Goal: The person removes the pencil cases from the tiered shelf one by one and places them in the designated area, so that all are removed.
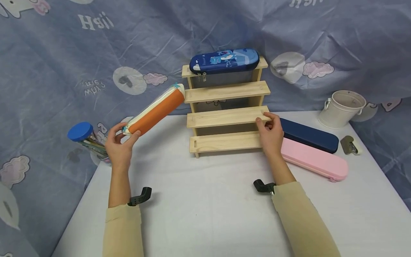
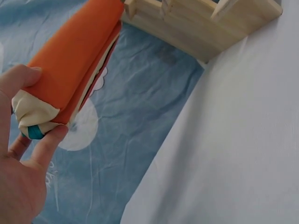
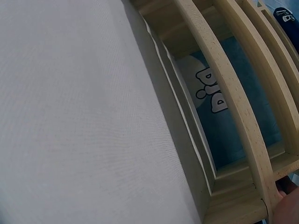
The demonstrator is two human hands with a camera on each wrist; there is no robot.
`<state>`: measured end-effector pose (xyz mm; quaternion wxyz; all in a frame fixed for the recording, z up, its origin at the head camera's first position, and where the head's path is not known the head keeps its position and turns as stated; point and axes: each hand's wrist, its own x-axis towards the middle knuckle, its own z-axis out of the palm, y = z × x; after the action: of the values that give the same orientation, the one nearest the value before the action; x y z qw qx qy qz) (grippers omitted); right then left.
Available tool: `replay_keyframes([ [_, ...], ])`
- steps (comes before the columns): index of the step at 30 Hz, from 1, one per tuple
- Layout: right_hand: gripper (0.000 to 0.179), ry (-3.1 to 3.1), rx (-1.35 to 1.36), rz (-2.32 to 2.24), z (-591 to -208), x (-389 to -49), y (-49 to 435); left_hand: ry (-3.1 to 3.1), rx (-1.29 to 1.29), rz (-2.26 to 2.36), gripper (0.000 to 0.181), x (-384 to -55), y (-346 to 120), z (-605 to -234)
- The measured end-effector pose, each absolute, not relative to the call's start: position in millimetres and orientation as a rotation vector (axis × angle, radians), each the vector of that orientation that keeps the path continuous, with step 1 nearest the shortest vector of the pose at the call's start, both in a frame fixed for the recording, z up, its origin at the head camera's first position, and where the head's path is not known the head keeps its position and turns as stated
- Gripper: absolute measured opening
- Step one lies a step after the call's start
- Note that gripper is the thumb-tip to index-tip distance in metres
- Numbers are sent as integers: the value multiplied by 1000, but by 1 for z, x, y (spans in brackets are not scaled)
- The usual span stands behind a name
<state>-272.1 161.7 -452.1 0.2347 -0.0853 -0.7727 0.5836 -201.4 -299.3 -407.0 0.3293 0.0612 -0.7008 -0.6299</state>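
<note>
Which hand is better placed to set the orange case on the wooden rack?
Probably the left hand: it grips the orange case, whose far end points toward the wooden rack. The right hand holds the rack's right end.

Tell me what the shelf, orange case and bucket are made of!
The shelf looks like bare, pale wood: faint grain shows. The orange case seems soft and matte, cloth or something leather-like, since its cream end puckers. The bucket may be painted metal or plastic; its smooth, off-white surface fits both.
</note>
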Motion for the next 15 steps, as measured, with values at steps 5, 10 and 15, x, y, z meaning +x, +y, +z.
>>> replay_keyframes([
  [5,42,-2111,-234,1595,-453,-273,163,-1881,163,-1573,51,-199,-304,-407],
  [10,42,-2114,-233,1604,-455,-274,163,-1908,211,-1573,51,-194,-308,-410],
  [15,43,-2129,-231,1594,-456,-274,164,-1971,282,-1540,52,-188,-314,-419],
])
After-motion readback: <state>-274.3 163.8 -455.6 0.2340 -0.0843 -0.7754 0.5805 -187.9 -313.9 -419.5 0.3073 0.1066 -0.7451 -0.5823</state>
